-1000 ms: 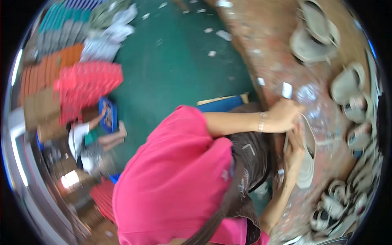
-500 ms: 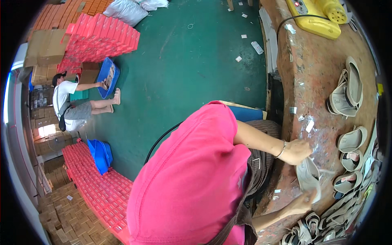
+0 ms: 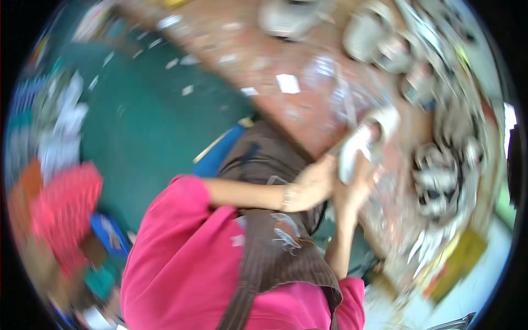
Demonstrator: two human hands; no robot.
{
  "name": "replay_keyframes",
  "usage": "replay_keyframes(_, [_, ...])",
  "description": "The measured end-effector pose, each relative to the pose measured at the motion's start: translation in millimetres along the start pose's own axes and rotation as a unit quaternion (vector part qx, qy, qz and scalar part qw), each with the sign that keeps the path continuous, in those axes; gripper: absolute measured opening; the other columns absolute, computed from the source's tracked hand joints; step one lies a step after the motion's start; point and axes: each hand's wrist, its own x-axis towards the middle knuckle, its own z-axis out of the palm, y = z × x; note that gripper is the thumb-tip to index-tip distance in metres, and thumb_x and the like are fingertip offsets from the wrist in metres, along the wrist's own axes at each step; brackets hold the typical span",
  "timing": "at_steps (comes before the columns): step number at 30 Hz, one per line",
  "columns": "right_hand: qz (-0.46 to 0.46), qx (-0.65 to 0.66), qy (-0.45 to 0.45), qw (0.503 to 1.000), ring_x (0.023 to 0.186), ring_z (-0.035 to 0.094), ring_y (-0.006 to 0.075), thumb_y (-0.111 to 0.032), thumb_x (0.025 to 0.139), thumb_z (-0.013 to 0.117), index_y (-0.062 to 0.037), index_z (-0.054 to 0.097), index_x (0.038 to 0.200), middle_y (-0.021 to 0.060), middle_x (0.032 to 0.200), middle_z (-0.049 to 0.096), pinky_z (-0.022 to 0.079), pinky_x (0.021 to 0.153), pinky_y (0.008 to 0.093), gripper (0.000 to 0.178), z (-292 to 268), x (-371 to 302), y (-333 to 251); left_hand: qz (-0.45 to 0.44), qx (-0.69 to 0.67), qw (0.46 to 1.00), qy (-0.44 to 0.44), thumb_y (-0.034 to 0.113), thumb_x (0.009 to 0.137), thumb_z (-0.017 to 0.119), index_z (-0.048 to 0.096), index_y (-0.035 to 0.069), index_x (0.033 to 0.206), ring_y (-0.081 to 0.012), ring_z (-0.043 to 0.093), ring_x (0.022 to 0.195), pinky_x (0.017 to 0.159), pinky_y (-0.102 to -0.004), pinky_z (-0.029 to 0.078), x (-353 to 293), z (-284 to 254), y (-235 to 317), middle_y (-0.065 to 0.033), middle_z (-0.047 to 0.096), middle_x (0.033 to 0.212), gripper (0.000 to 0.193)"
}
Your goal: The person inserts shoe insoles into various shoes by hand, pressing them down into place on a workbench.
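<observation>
A pale beige sandal [image 3: 379,118] is held between my two hands, just above the near edge of the workbench, its light insole facing up. My right hand [image 3: 355,187] is closed around its near end. My left hand [image 3: 316,181], with a bracelet at the wrist, presses against the sandal's left side; its fingers are smeared by motion and partly hidden, but look closed on it. On the bench beyond, more beige shoes [image 3: 367,33] stand in a row.
The worn reddish workbench [image 3: 297,113] carries a white paper tag [image 3: 287,83] and clear plastic scraps. A heap of beige shoes [image 3: 437,179] lies at the right. Scraps litter the green floor [image 3: 159,137]; pink boxes [image 3: 66,203] and a blue bin [image 3: 109,235] stand at the left.
The view has swung round, blurring the picture. My hands have drawn closer together on the sandal, which is now nearer my body and the bench edge.
</observation>
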Motion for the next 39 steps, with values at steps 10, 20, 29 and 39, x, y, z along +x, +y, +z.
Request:
replay_keyframes(10, [0.005, -0.092, 0.068, 0.993, 0.132, 0.055, 0.0379, -0.005, 0.086, 0.055, 0.0117, 0.049, 0.140, 0.0296, 0.136, 0.059, 0.021, 0.123, 0.0542, 0.056, 29, 54, 1, -0.227, -0.958, -0.030, 0.176, 0.015, 0.089, 0.056, 0.056, -0.007, 0.134, -0.0393, 0.036, 0.145, 0.116, -0.0594, 0.031, 1, -12, 26, -0.0251, 0.049, 0.146, 0.050])
replay_keyframes(20, [0.053, -0.081, -0.028, 0.995, 0.125, 0.057, 0.0406, -0.008, 0.085, 0.054, 0.0118, 0.052, 0.135, 0.0293, 0.131, 0.059, 0.023, 0.121, 0.0582, 0.054, 15, 86, -1, -0.224, -0.960, -0.004, 0.168, 0.015, 0.090, 0.057, 0.058, -0.009, 0.132, -0.0375, 0.042, 0.142, 0.114, -0.0517, 0.038, 4, -14, 25, -0.0263, 0.054, 0.141, 0.048])
replay_keyframes(29, [0.064, -0.105, -0.076, 0.990, 0.122, 0.059, 0.0367, -0.013, 0.089, 0.052, 0.0078, 0.057, 0.130, 0.0245, 0.126, 0.063, 0.014, 0.124, 0.0555, 0.046, 27, 83, 9, -0.242, -0.954, 0.007, 0.176, 0.015, 0.092, 0.056, 0.058, -0.007, 0.132, -0.0384, 0.045, 0.140, 0.111, -0.0520, 0.042, 6, -10, 26, -0.0251, 0.054, 0.141, 0.046])
replay_keyframes(39, [0.018, -0.021, -0.072, 0.997, 0.142, 0.042, 0.0402, -0.011, 0.090, 0.048, 0.0175, 0.041, 0.142, 0.0331, 0.144, 0.048, 0.025, 0.122, 0.0508, 0.060, 21, 59, -15, -0.202, -0.956, -0.046, 0.206, 0.011, 0.084, 0.062, 0.068, -0.008, 0.111, -0.0417, 0.057, 0.124, 0.108, -0.0534, 0.044, 5, -15, 31, -0.0262, 0.065, 0.119, 0.033])
